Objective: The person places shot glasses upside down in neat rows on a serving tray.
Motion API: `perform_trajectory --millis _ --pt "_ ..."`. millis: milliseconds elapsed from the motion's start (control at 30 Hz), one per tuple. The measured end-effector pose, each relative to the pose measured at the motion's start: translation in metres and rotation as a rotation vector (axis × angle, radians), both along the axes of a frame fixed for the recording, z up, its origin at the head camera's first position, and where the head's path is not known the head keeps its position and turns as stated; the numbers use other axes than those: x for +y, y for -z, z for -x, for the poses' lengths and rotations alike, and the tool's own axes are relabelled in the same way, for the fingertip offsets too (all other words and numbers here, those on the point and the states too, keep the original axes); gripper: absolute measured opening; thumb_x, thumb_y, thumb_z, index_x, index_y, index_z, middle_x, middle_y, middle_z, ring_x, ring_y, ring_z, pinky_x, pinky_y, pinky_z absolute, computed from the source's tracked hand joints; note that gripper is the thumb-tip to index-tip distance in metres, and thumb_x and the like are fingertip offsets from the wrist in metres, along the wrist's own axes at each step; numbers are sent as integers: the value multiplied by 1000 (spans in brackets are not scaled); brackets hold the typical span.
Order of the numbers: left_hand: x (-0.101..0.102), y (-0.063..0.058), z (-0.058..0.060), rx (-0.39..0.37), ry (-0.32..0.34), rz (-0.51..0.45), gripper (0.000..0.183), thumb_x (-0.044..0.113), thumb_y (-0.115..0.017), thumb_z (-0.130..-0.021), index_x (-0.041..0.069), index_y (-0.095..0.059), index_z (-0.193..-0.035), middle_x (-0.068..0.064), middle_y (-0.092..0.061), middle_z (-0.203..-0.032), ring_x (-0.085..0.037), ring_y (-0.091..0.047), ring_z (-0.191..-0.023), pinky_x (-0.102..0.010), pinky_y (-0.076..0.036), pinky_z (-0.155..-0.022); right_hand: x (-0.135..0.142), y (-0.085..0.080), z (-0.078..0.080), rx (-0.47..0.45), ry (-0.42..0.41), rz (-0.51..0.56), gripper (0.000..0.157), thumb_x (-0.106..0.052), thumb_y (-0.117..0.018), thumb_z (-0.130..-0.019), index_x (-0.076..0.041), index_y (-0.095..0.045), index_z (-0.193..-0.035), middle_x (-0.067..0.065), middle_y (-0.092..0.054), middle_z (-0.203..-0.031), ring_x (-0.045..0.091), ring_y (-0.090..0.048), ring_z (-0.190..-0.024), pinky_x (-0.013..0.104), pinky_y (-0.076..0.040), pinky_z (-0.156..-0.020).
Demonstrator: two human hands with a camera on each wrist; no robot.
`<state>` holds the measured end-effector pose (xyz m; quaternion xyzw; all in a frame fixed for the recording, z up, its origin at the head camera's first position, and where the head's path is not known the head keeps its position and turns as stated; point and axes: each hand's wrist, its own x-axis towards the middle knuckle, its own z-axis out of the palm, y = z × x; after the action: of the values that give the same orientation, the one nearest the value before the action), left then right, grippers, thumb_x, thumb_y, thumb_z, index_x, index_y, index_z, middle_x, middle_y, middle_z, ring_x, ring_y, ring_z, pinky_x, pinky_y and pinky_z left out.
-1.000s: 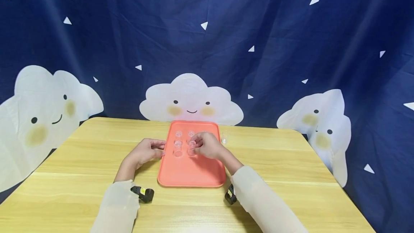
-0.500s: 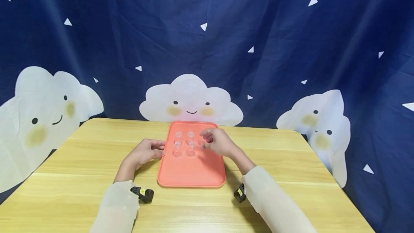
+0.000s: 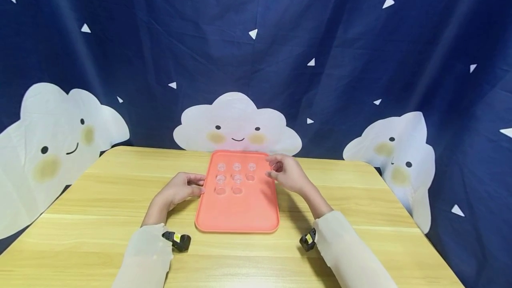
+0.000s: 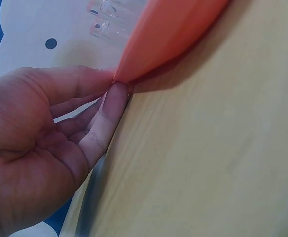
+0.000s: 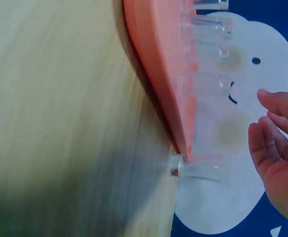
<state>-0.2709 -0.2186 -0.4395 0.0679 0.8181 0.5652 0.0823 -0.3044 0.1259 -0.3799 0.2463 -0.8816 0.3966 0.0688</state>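
Several small clear glasses (image 3: 238, 185) stand upside down in two rows on the coral-red tray (image 3: 236, 217), their thick bases upward. With thumb and fingers my left hand (image 3: 185, 186) pinches the tray's left rim; the left wrist view shows the fingertips (image 4: 115, 98) at that edge. My right hand (image 3: 289, 172) is raised near the tray's far right edge, fingers loosely bent and nothing between them. In the right wrist view another clear glass (image 5: 200, 169) stands upright on the table just past the tray; in the head view my right hand hides it.
The tray lies on a light wood table (image 3: 360, 199), close to its far edge. Behind hangs a dark blue curtain (image 3: 224, 48) with smiling clouds (image 3: 238, 121). A black wrist camera (image 3: 178, 241) is worn on each forearm.
My right hand placed a glass at the right end of the far row, released it and moved right off the glasses toward the tray's edge. The left hand stayed on the rim.
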Motion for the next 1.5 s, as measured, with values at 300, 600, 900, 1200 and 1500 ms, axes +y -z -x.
perform_trajectory --millis 300,600,900,1200,1500 --pt "0 0 0 -5 -2 7 53 -5 -67 -86 -12 -56 -137 -22 -67 -121 -22 -66 -100 -30 -59 -83 11 3 5 52 72 80 37 0 -80 -84 1 -70 -119 13 -69 -100 22 -66 -86 37 -59 -81" --pt "0 0 0 -5 2 0 51 -5 -67 -86 -12 -57 -136 -22 -68 -120 -21 -67 -98 -29 -59 -82 16 6 11 36 138 258 32 -1 -81 -84 -1 -73 -115 12 -69 -98 20 -64 -85 27 -57 -79" --pt "2 -1 -1 -19 1 -8 52 -4 -67 -87 -12 -56 -137 -23 -67 -121 -21 -68 -99 -31 -59 -83 29 13 21 -12 200 276 39 -5 -81 -86 0 -69 -123 22 -68 -107 25 -65 -93 33 -57 -87" --pt "4 -1 0 -19 17 -15 51 -3 -68 -88 -13 -56 -137 -24 -66 -122 -23 -68 -101 -32 -59 -84 45 30 27 -114 234 218 52 -14 -82 -87 -1 -63 -133 27 -64 -122 37 -64 -111 48 -53 -99" --pt "-1 0 3 -4 10 26 51 -2 -67 -87 -10 -58 -136 -20 -69 -119 -20 -66 -97 -28 -58 -81 44 46 36 -185 193 190 60 -15 -81 -87 4 -57 -138 25 -63 -123 37 -63 -113 48 -53 -99"
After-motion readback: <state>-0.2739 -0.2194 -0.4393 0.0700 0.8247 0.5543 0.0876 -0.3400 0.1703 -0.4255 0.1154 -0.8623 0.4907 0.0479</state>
